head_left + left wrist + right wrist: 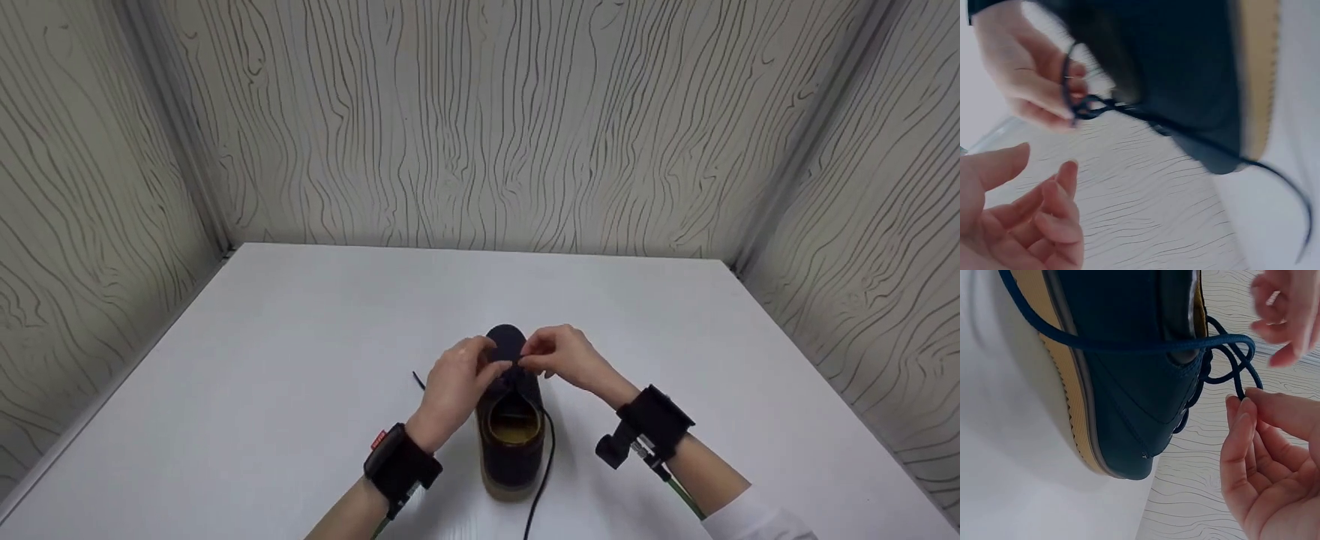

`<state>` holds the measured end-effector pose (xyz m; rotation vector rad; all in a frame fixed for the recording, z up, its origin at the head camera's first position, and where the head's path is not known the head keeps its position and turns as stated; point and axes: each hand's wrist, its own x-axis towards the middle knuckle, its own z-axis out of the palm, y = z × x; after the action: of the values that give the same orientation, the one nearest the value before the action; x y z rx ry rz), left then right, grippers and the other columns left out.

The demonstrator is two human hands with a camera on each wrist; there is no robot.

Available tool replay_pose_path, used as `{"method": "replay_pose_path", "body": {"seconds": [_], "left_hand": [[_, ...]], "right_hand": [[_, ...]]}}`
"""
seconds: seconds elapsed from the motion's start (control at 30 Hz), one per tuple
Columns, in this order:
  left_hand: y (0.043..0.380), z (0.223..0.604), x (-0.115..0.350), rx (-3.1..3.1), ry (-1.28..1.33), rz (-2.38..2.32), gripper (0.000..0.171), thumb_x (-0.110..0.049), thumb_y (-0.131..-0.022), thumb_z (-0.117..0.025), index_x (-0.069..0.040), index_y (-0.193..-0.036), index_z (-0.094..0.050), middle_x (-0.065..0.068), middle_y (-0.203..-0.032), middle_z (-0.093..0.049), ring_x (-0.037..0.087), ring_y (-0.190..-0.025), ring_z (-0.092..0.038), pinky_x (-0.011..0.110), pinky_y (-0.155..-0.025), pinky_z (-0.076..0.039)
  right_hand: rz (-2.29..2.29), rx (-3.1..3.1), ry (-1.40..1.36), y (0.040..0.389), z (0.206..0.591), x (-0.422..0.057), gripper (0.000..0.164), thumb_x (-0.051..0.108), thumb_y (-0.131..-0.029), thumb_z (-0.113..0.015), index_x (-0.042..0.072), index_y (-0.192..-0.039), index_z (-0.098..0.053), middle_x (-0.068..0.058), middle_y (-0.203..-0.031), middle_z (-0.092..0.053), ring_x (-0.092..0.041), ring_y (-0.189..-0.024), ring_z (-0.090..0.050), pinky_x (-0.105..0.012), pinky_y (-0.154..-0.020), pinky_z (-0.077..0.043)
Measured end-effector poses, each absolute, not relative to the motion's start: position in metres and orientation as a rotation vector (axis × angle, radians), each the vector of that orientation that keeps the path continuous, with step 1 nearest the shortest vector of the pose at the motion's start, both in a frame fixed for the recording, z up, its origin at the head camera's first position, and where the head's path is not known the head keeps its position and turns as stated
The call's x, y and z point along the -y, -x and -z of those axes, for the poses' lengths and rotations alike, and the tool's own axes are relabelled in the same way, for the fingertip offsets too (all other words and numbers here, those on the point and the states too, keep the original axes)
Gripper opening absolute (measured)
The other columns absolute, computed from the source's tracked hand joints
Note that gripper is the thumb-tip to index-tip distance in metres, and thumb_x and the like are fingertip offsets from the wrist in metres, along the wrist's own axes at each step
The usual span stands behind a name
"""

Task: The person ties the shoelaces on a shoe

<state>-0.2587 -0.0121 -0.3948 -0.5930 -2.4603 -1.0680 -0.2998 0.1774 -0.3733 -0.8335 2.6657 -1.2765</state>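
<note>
Pinching a loop of blue lace [1129,347] in the right hand [570,358], thumb pressed to fingertips, other fingers bent behind; well apart at the thumb in the left hand [454,379], fingers loosely curved, with nothing in grasp, just beside the loop; and between the two, a dark shoe [512,469], sole down near the front of the white table [337,315], toe pointing away from the person; over to the head view for the whole shoe, yellow inside, plus one lace end poking out left of the left hand and another trailing back along the right side; only in the right wrist view, a clear look at the ridged tan sole [1075,399] and the lace slung across the shoe's side; in the left wrist view, a crossing of lace close to the pinch, a bit blurred; on the left wrist strap [401,459], a red tag [379,440], lettering too small to read; all around, pale walls [480,127] with dark wood-grain lines, grey posts [176,112] in the corners; at bottom right, a white sleeve [757,517].
</note>
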Motion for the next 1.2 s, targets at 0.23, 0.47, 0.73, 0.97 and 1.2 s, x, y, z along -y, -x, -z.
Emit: {"method": "replay_pose_path", "body": {"seconds": [0.23, 0.47, 0.73, 0.97, 1.2], "left_hand": [[0.266, 0.414, 0.006, 2.469, 0.596, 1.184, 0.031, -0.033, -0.083, -0.064, -0.004, -0.091, -0.063, -0.005, -0.074, -0.052, 0.009, -0.064, -0.049, 0.025, -0.056, -0.041], [0.267, 0.415, 0.002, 2.444, 0.611, 1.198, 0.019, -0.025, -0.081, -0.068, -0.008, -0.088, -0.064, -0.005, -0.076, -0.053, 0.008, -0.066, -0.049, 0.023, -0.057, -0.042], [0.270, 0.415, 0.002, 2.425, 0.611, 1.177, 0.012, -0.017, -0.080, -0.070, -0.008, -0.085, -0.065, -0.004, -0.076, -0.056, 0.008, -0.068, -0.053, 0.023, -0.059, -0.044], [0.273, 0.417, 0.000, 2.422, 0.569, 1.150, 0.009, -0.013, -0.079, -0.070, -0.008, -0.078, -0.063, -0.005, -0.069, -0.052, 0.009, -0.062, -0.050, 0.024, -0.055, -0.042], [0.276, 0.421, -0.001, 2.369, 0.555, 1.077, 0.006, -0.007, -0.076, -0.069, -0.008, -0.072, -0.064, -0.004, -0.067, -0.055, 0.011, -0.060, -0.053, 0.025, -0.053, -0.042]], "right_hand": [[1.298, -2.668, 0.820, 0.299, 0.374, -0.176, 0.006, 0.007, -0.084, -0.064, 0.001, -0.087, -0.065, -0.002, -0.074, -0.062, -0.027, -0.067, -0.060, -0.028, -0.054, -0.047], [1.316, -2.701, 0.811, 0.298, 0.371, -0.170, 0.004, 0.008, -0.084, -0.064, 0.004, -0.086, -0.065, -0.001, -0.073, -0.061, -0.022, -0.065, -0.059, -0.031, -0.054, -0.047], [1.358, -2.697, 0.821, 0.298, 0.369, -0.165, 0.005, 0.007, -0.084, -0.064, 0.003, -0.087, -0.065, -0.002, -0.075, -0.061, -0.019, -0.064, -0.058, -0.038, -0.059, -0.048], [1.383, -2.699, 0.841, 0.296, 0.367, -0.157, 0.004, 0.006, -0.084, -0.064, 0.002, -0.086, -0.064, -0.002, -0.074, -0.061, -0.017, -0.063, -0.057, -0.043, -0.060, -0.048], [1.393, -2.687, 0.835, 0.295, 0.366, -0.153, 0.005, 0.006, -0.084, -0.064, 0.002, -0.087, -0.064, -0.003, -0.075, -0.062, -0.019, -0.063, -0.058, -0.036, -0.057, -0.048]]}}
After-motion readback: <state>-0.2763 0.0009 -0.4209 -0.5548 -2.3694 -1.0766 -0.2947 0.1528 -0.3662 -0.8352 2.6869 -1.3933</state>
